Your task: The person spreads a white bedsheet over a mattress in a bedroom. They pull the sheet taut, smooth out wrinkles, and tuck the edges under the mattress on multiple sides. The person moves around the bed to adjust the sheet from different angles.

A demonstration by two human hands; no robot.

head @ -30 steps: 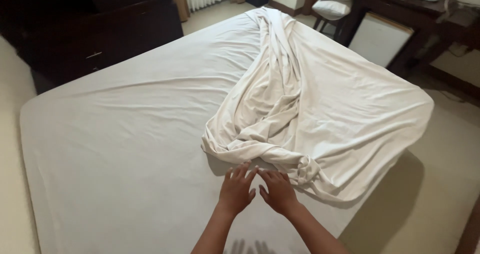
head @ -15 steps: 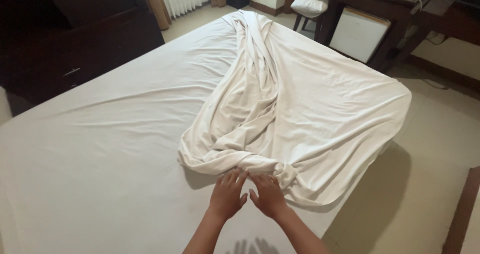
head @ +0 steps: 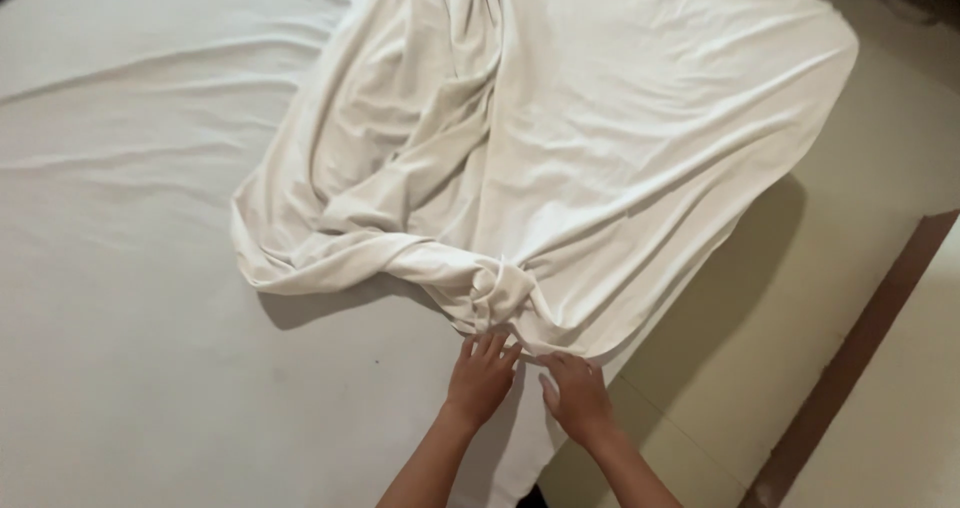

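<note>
My left hand [head: 482, 373] lies flat and loose, fingers spread, fingertips touching the near edge of the bunched white sheet [head: 520, 168] just below its twisted knot [head: 497, 293]. My right hand [head: 575, 393] rests beside it at the mattress [head: 150, 368] corner, gripping nothing I can see, though its fingertips slip under the fold. The sheet's far end is cut off at the top, and its right side drapes over the bed's edge.

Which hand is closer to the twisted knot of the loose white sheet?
Left. The left hand has its fingertips just below the twisted knot, about touching it. The right hand lies lower, to the knot's right, at the sheet's edge.
</note>
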